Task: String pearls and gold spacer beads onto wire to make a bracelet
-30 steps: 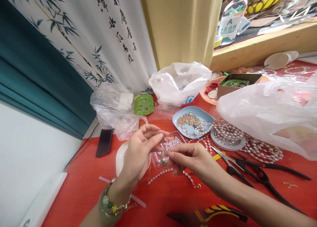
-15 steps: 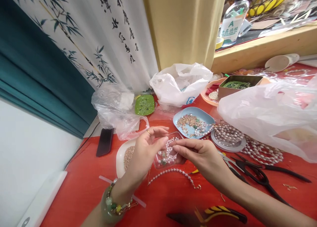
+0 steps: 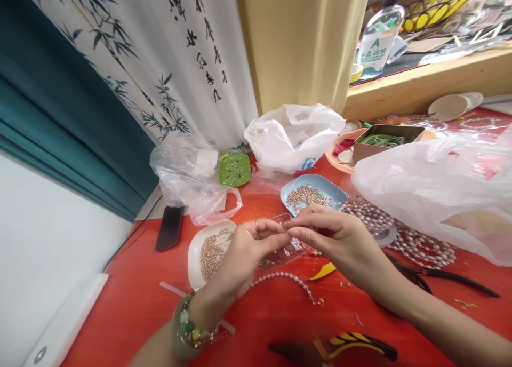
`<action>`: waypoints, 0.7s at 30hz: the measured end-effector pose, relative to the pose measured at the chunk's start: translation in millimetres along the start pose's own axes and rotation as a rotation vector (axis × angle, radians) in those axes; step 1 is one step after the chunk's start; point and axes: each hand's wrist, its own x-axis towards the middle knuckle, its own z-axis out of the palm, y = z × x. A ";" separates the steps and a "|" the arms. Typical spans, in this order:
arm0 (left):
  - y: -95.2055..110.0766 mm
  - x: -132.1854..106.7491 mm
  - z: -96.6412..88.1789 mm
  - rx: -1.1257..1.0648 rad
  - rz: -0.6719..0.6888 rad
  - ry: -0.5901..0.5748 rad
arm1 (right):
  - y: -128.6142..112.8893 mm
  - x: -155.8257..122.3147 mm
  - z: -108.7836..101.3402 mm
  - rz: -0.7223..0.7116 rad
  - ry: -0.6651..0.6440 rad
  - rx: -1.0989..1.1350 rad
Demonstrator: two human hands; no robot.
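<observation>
My left hand (image 3: pixel 252 252), with a ring and a bead bracelet (image 3: pixel 190 321) at its wrist, is closed in a pinch. Its fingertips meet those of my right hand (image 3: pixel 334 233), also pinched. Whatever lies between them is too small to make out. Beneath the hands, partly hidden, is a clear plastic box (image 3: pixel 294 255) with white pearl beads in it. A short pearl strand (image 3: pixel 290 276) with a gold-coloured end lies on the red table just in front. To the left stands a white dish (image 3: pixel 196 255) of small gold-coloured beads.
Behind the hands are a blue dish (image 3: pixel 286 188) of beads and a green dish (image 3: pixel 235 169). Pearl strands (image 3: pixel 424 244) and black-handled pliers (image 3: pixel 460 281) lie right. Yellow-black pliers (image 3: pixel 360 345) are at the front edge. Plastic bags (image 3: pixel 292 137) and a phone (image 3: pixel 170 228) stand around.
My hands have come together at the fingertips, the left moving right. The right hand now covers part of the blue dish and the scissors. More of the white dish shows.
</observation>
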 end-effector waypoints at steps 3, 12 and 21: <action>2.7 -1.3 -2.1 0.023 0.022 0.030 | -1.8 3.1 -7.3 -0.041 0.002 -0.155; 5.8 -4.0 0.3 0.067 -0.003 0.005 | -9.9 -1.7 -2.8 0.291 -0.075 0.259; 6.6 -2.7 -2.7 0.107 0.011 0.038 | -4.6 -8.3 9.2 0.220 -0.103 0.266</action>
